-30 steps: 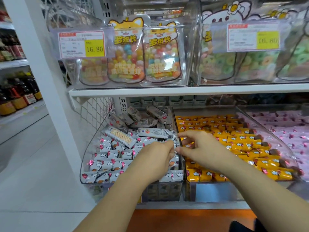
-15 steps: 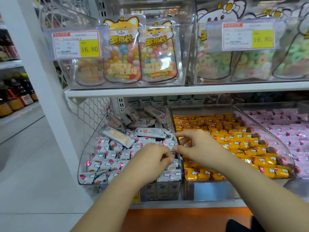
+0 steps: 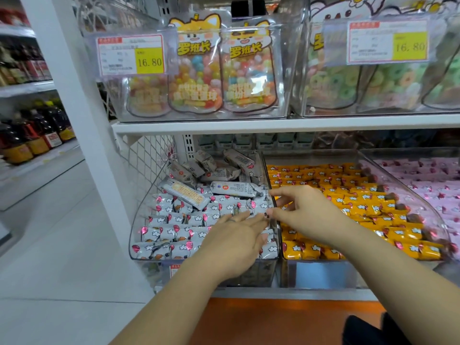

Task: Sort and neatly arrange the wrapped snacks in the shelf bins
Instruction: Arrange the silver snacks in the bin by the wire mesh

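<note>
Bins of clear plastic sit side by side under a white shelf [image 3: 249, 127]. Left bin [image 3: 139, 235] holds white snacks [image 3: 174, 230] printed with balloons, laid in rows at the front, with longer pale bars [image 3: 234, 189] jumbled behind them. Middle bin [image 3: 311, 158] holds orange snacks [image 3: 348, 195] in rows; right bin [image 3: 403, 155] holds pink snacks [image 3: 435, 185]. Above the shelf, more bins hold candy pouches [image 3: 196, 70] behind a price tag [image 3: 132, 56]. Left hand [image 3: 236, 237] rests palm down on the white snacks beside the wall shared with the middle bin, fingers [image 3: 249, 221] straight and released. Right hand [image 3: 308, 215] hovers over that wall, fingers [image 3: 281, 192] spread, loosely bent, grasping nothing.
</note>
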A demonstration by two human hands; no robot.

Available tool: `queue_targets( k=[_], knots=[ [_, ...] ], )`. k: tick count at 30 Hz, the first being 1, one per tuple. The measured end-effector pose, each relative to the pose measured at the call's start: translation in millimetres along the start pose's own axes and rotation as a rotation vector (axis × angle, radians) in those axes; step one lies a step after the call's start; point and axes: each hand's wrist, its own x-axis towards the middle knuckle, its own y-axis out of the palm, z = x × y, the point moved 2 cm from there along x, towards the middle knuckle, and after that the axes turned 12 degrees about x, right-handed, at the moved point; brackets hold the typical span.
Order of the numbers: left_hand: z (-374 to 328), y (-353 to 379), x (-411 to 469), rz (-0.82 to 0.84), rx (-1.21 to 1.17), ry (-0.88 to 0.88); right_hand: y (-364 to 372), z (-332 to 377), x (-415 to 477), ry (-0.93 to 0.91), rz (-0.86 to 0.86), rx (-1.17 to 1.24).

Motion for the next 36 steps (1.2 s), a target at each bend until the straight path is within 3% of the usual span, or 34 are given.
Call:
queue_targets(
  k=[9, 15, 20, 27, 33, 36],
  knots=[
    [3, -13, -12, -0.204, -0.135, -0.003, 3, 5, 3, -0.067, -0.104, -0.171],
    [58, -32, -38, -0.366, -0.115, -0.239, 18, 20, 16, -0.149, -0.149, -0.349],
    [86, -23, -53, -0.355, -0.08, -0.409, 37, 23, 35, -0.12, -0.138, -0.5],
    [88, -11, -43, -0.336, -0.166, -0.39, 46, 30, 52, -0.078, -0.179, -0.672],
    [87, -7, -39, -0.324, -0.222, -0.342, 35, 34, 43, -0.176, -0.283, -0.585],
    [86, -6, -42, -0.331, -0.271, -0.301, 21, 43, 31, -0.222, -0.37, -0.331]
  ],
)
